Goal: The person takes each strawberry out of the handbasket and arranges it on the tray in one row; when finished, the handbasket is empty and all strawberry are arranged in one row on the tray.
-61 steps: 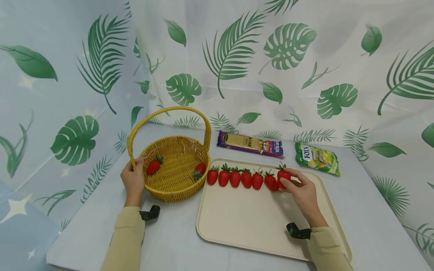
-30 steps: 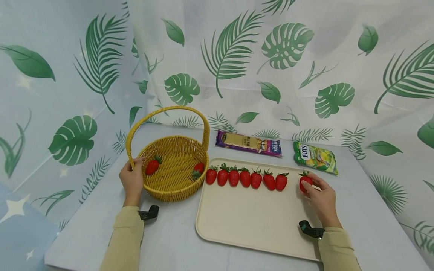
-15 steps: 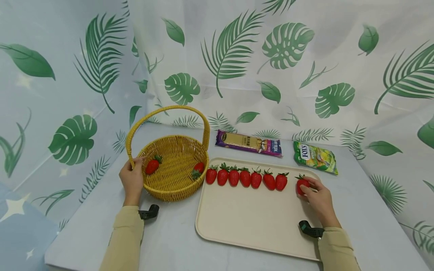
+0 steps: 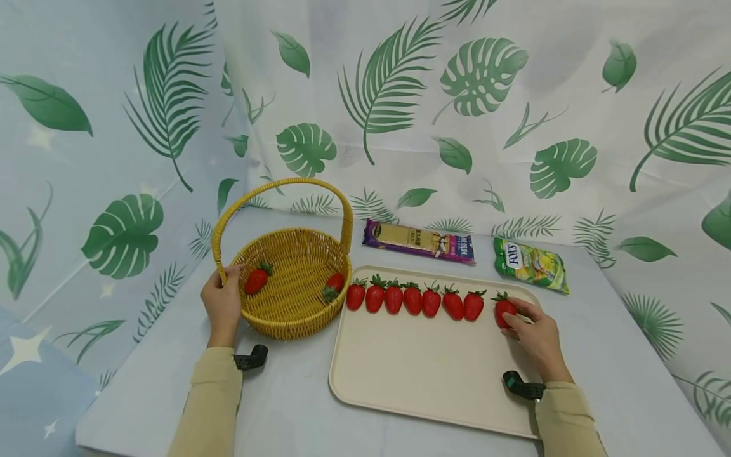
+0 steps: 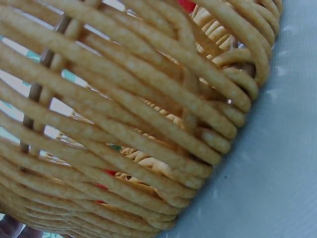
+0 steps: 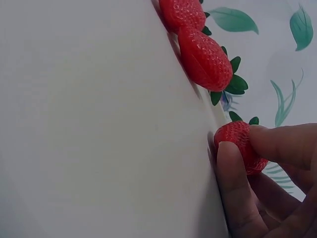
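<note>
My left hand (image 4: 223, 304) grips the yellow wicker basket (image 4: 291, 327) at its left side, where the arched handle meets the rim. Two red strawberries lie inside, one at the left (image 4: 257, 281) and one at the right (image 4: 335, 284). My right hand (image 4: 537, 333) pinches a strawberry (image 4: 504, 311) between thumb and fingers at the tray's upper right; its green leaves point away from me. Left of it, a row of several strawberries (image 4: 431, 303) lies along the far edge of the beige tray (image 4: 422, 368). Close basket weave (image 5: 124, 99) fills the left wrist view.
Behind the tray lie a purple noodle packet (image 4: 419, 241) and a green FOX'S candy bag (image 4: 531, 265). Leaf-print cloth (image 4: 400, 127) hangs behind and beside the white table (image 4: 291, 400). The basket stands against the tray's left edge.
My right hand has let go of the strawberry at the row's right end and moved right. It now pinches another, shifted slightly left over the last second. My left hand stays put.
</note>
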Demonstrator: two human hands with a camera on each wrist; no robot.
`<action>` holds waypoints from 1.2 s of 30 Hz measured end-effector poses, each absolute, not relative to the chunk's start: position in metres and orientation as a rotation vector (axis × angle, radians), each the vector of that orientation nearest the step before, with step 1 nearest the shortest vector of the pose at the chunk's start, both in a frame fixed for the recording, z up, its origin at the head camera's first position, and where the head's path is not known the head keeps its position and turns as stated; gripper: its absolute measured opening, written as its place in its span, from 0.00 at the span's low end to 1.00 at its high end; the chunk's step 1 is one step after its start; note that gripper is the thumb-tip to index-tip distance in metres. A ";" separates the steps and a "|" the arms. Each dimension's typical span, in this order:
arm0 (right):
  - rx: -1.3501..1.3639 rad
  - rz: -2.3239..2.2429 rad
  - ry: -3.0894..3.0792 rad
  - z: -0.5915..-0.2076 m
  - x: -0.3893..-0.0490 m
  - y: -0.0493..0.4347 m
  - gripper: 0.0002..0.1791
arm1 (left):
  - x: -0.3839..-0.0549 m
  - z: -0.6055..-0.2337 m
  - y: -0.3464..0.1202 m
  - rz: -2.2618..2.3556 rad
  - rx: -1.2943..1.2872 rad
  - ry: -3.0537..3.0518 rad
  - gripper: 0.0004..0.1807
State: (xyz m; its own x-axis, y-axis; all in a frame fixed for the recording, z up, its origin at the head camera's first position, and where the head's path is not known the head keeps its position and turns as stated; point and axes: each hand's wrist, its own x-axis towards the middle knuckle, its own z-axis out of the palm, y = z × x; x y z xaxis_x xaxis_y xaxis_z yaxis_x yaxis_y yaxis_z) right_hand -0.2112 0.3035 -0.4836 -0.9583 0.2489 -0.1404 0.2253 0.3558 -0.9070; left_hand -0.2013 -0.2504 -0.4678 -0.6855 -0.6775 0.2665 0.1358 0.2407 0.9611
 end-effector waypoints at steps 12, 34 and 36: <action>-0.471 1.674 -2.561 -0.486 -0.213 0.302 0.29 | -0.200 -0.466 -0.250 -1.514 0.508 -1.855 0.16; -0.389 1.692 -2.634 -0.483 -0.213 0.302 0.28 | -0.202 -0.468 -0.250 -1.506 0.481 -1.838 0.17; -0.368 1.708 -2.633 -0.482 -0.213 0.302 0.28 | -0.202 -0.469 -0.250 -1.505 0.482 -1.838 0.17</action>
State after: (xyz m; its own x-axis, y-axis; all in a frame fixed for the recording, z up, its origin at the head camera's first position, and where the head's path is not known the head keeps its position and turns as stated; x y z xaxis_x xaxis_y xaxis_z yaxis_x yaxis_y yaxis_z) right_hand -0.2130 0.3018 -0.4824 -0.9726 0.1843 -0.1414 0.2043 0.3889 -0.8983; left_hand -0.2015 -0.2499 -0.4686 -0.6838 -0.6727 0.2824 0.1442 0.2548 0.9562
